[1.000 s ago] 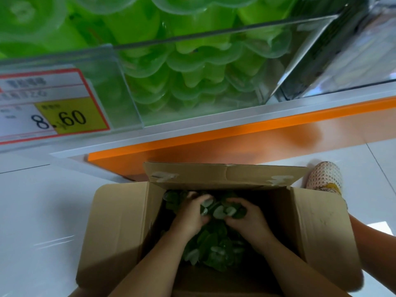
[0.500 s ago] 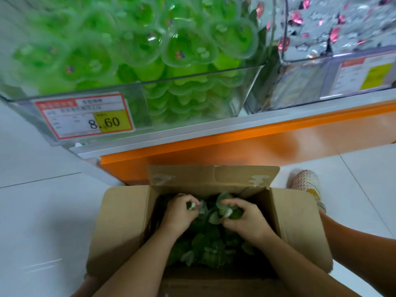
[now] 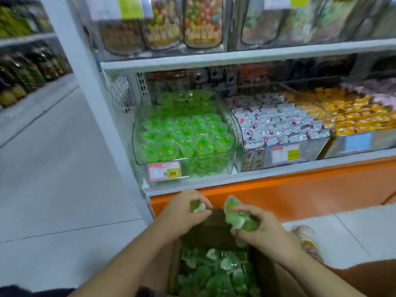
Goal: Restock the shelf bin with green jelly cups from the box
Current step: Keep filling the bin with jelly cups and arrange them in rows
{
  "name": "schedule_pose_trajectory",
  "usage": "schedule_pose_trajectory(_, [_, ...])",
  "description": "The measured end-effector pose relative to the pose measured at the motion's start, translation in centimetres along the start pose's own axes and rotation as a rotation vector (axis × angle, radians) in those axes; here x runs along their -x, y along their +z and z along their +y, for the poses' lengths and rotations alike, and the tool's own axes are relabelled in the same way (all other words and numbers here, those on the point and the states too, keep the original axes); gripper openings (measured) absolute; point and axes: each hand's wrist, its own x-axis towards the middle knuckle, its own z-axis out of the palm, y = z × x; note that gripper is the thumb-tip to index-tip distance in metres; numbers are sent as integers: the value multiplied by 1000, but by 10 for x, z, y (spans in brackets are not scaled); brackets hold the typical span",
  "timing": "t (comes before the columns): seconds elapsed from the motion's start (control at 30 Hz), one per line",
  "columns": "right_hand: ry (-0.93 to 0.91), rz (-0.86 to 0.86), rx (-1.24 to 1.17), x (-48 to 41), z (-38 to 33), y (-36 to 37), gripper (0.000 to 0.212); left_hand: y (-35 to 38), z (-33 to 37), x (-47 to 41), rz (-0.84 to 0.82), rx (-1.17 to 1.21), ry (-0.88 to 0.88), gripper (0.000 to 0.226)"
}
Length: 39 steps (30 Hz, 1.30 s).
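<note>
Cups in left hand (image 3: 197,207): green jelly cups, a few, pinched together, raised over the far end of the box, in front of the orange plinth (image 3: 289,191).
Cups in right hand (image 3: 236,218): green, a larger bunch, pale lids partly showing, at about the same height, near the left bunch but apart from it.
Left hand (image 3: 184,214): fingers and thumb curled round its cups.
Right hand (image 3: 262,231): fingers curled round its bunch, thumb across the top.
Box (image 3: 265,281): brown cardboard, open, on the floor before the plinth, under both forearms.
Cups in box (image 3: 214,273): loose green heap, dim.
Shelf bin (image 3: 232,166): clear plastic, lowest shelf, left end, above and behind the hands.
Cups in bin (image 3: 184,136): bright green, heaped up to the front rim.
Price tag (image 3: 164,170): red-edged with a yellow patch, on the bin's front, left side; small print unreadable.
Neighbouring bin (image 3: 278,127): just to the right, silver-wrapped sweets with pink marks.
Farther right: yellow-wrapped sweets (image 3: 353,112).
Upper shelf: clear containers (image 3: 162,28) of mixed sweets, blurred.
Shoe (image 3: 307,239): pale, patterned, on the white floor tiles (image 3: 53,179), right of the box.
</note>
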Motion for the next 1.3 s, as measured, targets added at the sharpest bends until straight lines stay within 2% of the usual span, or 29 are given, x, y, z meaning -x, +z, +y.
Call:
schedule_pose_trajectory(0.1, [-148, 66, 1, 0, -47, -13, 44, -37, 29, 3, 136, 47, 62, 10])
schedule_pose_trajectory(0.27, [-375, 108, 57, -30, -116, -29, 41, -91, 50, -6, 367, 90, 154, 24])
schedule_pose_trajectory(0.4, [-412, 171, 183, -80, -141, -30, 40, -112, 41, -32, 560, 19, 178, 31])
schedule_pose_trajectory(0.53, [-461, 205, 431, -126, -149, -24, 43, -117, 25, -59, 697, -7, 173, 36])
schedule_pose_trajectory(0.63, [-445, 147, 596, -151, -150, -18, 46, -119, 24, -72, 709, -25, 191, 25])
schedule_pose_trajectory(0.8, [-386, 54, 807, -171, -144, -8, 49, -123, 21, -78, 699, -40, 187, 23])
schedule_pose_trajectory(0.9, [-393, 51, 836, -175, -143, -6, 55, -124, 19, -75, 668, -27, 151, 33])
schedule_pose_trajectory(1.0, [-411, 61, 783, -169, -145, -7, 60, -122, 16, -67, 632, 15, 129, 77])
schedule_pose_trajectory(1.07, [-452, 146, 738, -161, -147, -10, 55, -123, 17, -59, 640, 48, 125, 92])
schedule_pose_trajectory(1.17, [-552, 294, 611, -141, -157, -7, 37, -123, 16, -49, 661, 57, 152, 95])
schedule_pose_trajectory(1.23, [-574, 190, 492, -124, -167, 3, 31, -124, 17, -42, 648, 100, 157, 91])
schedule_pose_trajectory(1.3, [-584, -4, 389, -108, -171, 18, 38, -125, 18, -34, 610, 229, 125, 82])
